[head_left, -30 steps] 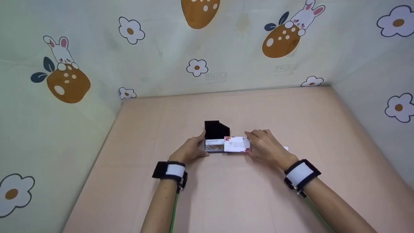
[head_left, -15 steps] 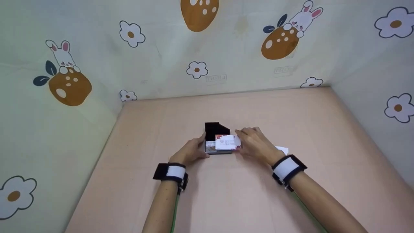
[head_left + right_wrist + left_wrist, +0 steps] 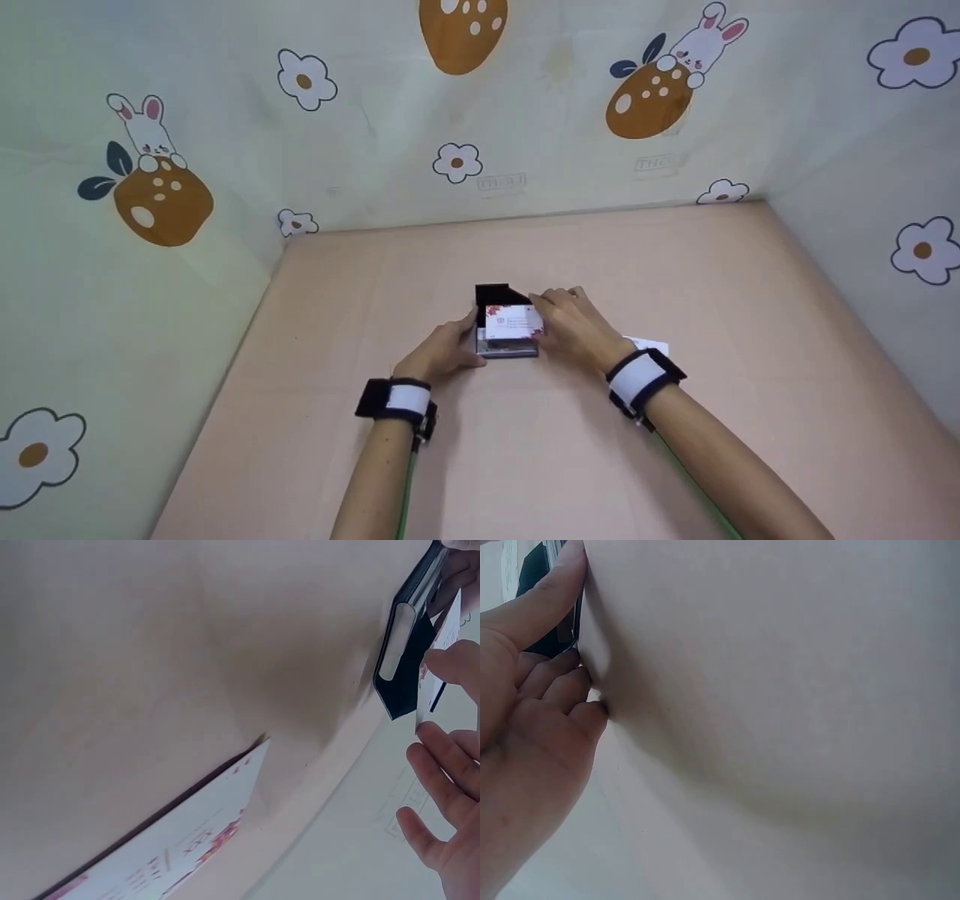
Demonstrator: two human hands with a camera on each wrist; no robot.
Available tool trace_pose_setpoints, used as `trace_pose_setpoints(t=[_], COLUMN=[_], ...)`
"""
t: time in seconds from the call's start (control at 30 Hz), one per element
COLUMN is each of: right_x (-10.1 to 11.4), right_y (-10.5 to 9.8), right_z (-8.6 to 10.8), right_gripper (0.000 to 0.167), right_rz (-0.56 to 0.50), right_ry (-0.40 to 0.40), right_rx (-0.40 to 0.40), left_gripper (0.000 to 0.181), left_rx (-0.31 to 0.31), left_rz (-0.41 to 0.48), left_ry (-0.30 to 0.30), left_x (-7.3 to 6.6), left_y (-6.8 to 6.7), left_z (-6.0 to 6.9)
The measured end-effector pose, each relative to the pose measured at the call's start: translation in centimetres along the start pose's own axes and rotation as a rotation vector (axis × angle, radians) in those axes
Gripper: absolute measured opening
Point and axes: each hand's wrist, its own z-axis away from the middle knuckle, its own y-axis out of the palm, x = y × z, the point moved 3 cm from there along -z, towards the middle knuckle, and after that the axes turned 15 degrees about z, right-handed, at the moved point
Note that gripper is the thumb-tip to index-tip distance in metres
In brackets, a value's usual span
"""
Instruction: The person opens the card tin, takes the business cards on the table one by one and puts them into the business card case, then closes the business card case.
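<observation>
The white card [image 3: 511, 321] is near the centre of the head frame, above the open black case [image 3: 509, 353], and I cannot tell if it already touches what lies inside; to place it well, one should first bring its edges parallel with the walls of the case, then lower it flat, and let the fingers go only when all corners are within, because a thin card can probably catch on the rim or bend; the left hand [image 3: 442, 347], left of centre, grips the case by its left end, and this steady hold seems useful to keep; the right hand [image 3: 581, 326], right of centre, pinches the card at its right end between thumb and fingers, with the forearm slanting in from the lower right corner; another card [image 3: 172, 840] rests at the lower left of the right wrist frame.
</observation>
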Motion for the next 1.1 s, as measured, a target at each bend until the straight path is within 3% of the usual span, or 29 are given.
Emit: trace_pose_setpoints(t=[0.37, 0.63, 0.9, 1.1], right_x=[0.4, 0.9, 1.0, 1.0], right_y=[0.7, 1.1, 1.4, 1.4], right_z=[-0.9, -1.3, -1.6, -1.6], right_gripper=[0.051, 0.038, 0.033, 0.028], right_rz=[0.017, 0.010, 0.001, 0.004], right_ry=[-0.001, -0.006, 0.007, -0.005], right_rx=[0.025, -0.013, 0.041, 0.021], left_gripper=[0.093, 0.091, 0.092, 0.092], left_rx=[0.009, -0.004, -0.013, 0.007], left_rz=[-0.003, 0.016, 0.030, 0.003], left_ry=[-0.004, -0.020, -0.039, 0.009], left_x=[0.3, 0.4, 0.4, 0.3], left_y=[0.0, 0.1, 0.3, 0.1], left_z=[-0.2, 0.0, 0.1, -0.1])
